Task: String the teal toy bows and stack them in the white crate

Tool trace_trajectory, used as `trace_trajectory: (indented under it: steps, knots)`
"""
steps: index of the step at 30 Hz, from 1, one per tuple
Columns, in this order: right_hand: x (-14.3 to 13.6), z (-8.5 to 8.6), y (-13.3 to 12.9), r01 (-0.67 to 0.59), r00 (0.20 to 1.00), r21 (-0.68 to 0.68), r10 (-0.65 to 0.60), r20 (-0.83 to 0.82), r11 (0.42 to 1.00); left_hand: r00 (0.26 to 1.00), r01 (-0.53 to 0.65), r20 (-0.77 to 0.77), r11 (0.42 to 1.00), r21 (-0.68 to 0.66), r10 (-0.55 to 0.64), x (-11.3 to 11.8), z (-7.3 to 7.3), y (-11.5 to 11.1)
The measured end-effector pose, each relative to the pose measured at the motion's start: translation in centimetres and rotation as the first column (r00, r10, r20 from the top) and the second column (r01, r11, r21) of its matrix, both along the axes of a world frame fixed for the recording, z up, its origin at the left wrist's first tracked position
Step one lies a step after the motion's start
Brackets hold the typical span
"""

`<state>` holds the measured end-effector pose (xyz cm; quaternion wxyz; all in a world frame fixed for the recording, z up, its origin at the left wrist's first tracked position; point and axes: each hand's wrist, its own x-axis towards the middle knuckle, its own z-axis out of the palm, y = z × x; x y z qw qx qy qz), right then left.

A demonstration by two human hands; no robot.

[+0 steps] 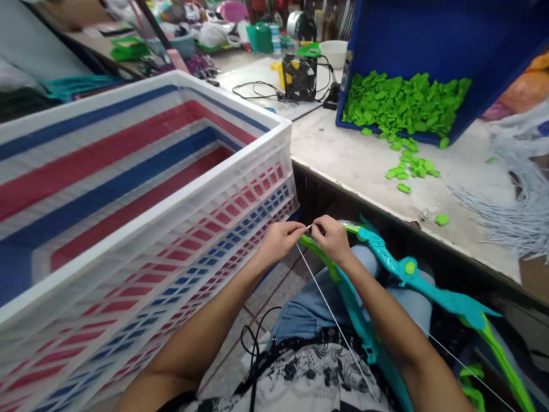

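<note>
Two teal and green plastic toy bows lie across my lap; one toy bow (429,289) is to the right, and the other bow (349,292) runs under my right forearm. My left hand (283,237) pinches a white string (319,286) at the green tip of the nearer bow. Close beside it, my right hand (331,237) is closed in a pinch on the same string's end. The string stretches from my fingers down toward my waist. A second white string (467,366) hangs along the right-hand bow.
A large white crate (274,149) lined with striped cloth stands at my left. On the worktable (364,171), a blue bin (412,40) tipped on its side spills green plastic pieces (407,106). A bundle of white strings (521,200) lies at right; a small fan (300,79) stands behind.
</note>
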<state>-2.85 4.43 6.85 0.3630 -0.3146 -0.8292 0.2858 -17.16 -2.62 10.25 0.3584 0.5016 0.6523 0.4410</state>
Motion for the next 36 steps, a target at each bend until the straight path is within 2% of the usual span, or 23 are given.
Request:
trace_trajectory:
  steps: [2, 4, 6, 7, 8, 9, 10, 11, 12, 14, 16, 18, 20, 22, 23, 24, 26, 27, 28, 29, 30, 33, 36]
  knots:
    - [1.5, 0.1, 0.0, 0.004, 0.998, -0.114, -0.011, -0.068, 0.993, 0.993, -0.056, 0.106, 0.998, 0.005, 0.055, 0.3, -0.1, -1.1]
    - [5.2, -0.1, 0.3, 0.073, 0.993, -0.145, -0.085, -0.076, 0.987, 0.955, -0.203, 0.227, 0.979, 0.034, 0.190, 0.3, -0.7, -3.1]
    - [10.6, -1.0, 0.3, 0.246, 0.969, -0.049, -0.245, 0.031, 0.968, 0.909, -0.370, 0.229, 0.927, 0.061, 0.348, 0.4, -2.1, -5.8]
    - [13.5, -1.6, 0.1, 0.330, 0.935, 0.036, -0.332, 0.122, 0.943, 0.918, -0.380, 0.155, 0.922, 0.077, 0.365, 0.6, -3.1, -7.2]
    - [16.2, -2.3, -0.3, 0.381, 0.888, 0.120, -0.399, 0.230, 0.917, 0.956, -0.294, 0.045, 0.951, 0.092, 0.291, 1.1, -4.2, -8.5]
    - [18.5, -3.1, -1.0, 0.400, 0.827, 0.195, -0.445, 0.344, 0.895, 0.988, -0.123, -0.074, 0.985, 0.122, 0.133, 1.9, -5.4, -9.5]
    - [20.3, -3.8, -1.7, 0.394, 0.760, 0.252, -0.467, 0.451, 0.884, 0.980, 0.090, -0.191, 0.982, 0.163, -0.058, 3.1, -6.6, -10.2]
    - [21.5, -4.5, -2.3, 0.376, 0.692, 0.289, -0.474, 0.544, 0.881, 0.924, 0.299, -0.307, 0.932, 0.204, -0.229, 4.6, -7.8, -10.6]
    - [22.2, -5.1, -2.9, 0.359, 0.630, 0.309, -0.473, 0.616, 0.881, 0.839, 0.469, -0.421, 0.850, 0.239, -0.345, 6.3, -8.8, -10.5]
    - [22.3, -5.9, -3.4, 0.356, 0.542, 0.309, -0.464, 0.701, 0.882, 0.665, 0.679, -0.615, 0.686, 0.261, -0.425, 10.0, -10.5, -9.3]
    - [21.9, -5.8, -2.9, 0.391, 0.513, 0.263, -0.447, 0.733, 0.882, 0.547, 0.769, -0.723, 0.594, 0.235, -0.422, 13.1, -11.4, -7.4]
    - [22.0, -4.7, -1.5, 0.427, 0.545, 0.150, -0.387, 0.744, 0.891, 0.464, 0.812, -0.772, 0.557, 0.174, -0.434, 14.9, -11.2, -5.8]
    - [23.0, -3.1, 0.1, 0.423, 0.638, -0.052, -0.257, 0.726, 0.905, 0.370, 0.841, -0.802, 0.536, 0.075, -0.469, 15.4, -10.0, -4.7]
    - [24.0, -1.4, 1.3, 0.319, 0.757, -0.336, -0.025, 0.652, 0.886, 0.290, 0.842, -0.818, 0.538, -0.029, -0.498, 15.0, -8.2, -4.0]
    - [24.4, -0.8, 1.7, 0.234, 0.801, -0.491, 0.120, 0.587, 0.839, 0.273, 0.826, -0.819, 0.559, -0.069, -0.504, 14.6, -7.3, -3.6]
    - [24.5, -0.4, 2.0, 0.146, 0.823, -0.637, 0.264, 0.502, 0.757, 0.268, 0.804, -0.818, 0.586, -0.101, -0.509, 14.3, -6.4, -3.1]
    - [24.1, -0.5, 2.4, 0.037, 0.811, -0.854, 0.485, 0.329, 0.518, 0.262, 0.760, -0.809, 0.629, -0.163, -0.526, 14.1, -5.1, -1.8]
    - [23.6, -0.8, 2.7, 0.039, 0.800, -0.913, 0.534, 0.272, 0.407, 0.244, 0.746, -0.801, 0.633, -0.205, -0.547, 14.3, -4.7, -1.1]
    - [23.2, -1.2, 2.9, 0.071, 0.803, -0.941, 0.541, 0.251, 0.332, 0.218, 0.733, -0.790, 0.631, -0.255, -0.573, 14.5, -4.4, -0.3]
    - [22.8, -1.6, 3.3, 0.124, 0.818, -0.945, 0.508, 0.271, 0.303, 0.190, 0.716, -0.777, 0.626, -0.309, -0.601, 14.9, -4.3, 0.5]
    - [22.6, -1.9, 3.7, 0.197, 0.839, -0.924, 0.430, 0.332, 0.328, 0.162, 0.694, -0.761, 0.621, -0.364, -0.628, 15.4, -4.2, 1.3]
    - [23.2, -2.0, 4.7, 0.429, 0.842, -0.739, 0.066, 0.535, 0.519, 0.094, 0.623, -0.731, 0.613, -0.486, -0.675, 17.0, -4.0, 3.1]
    - [25.0, -0.9, 4.1, 0.486, 0.802, -0.524, -0.119, 0.585, 0.700, 0.020, 0.626, -0.705, 0.559, -0.544, -0.709, 18.3, -3.5, 4.3]
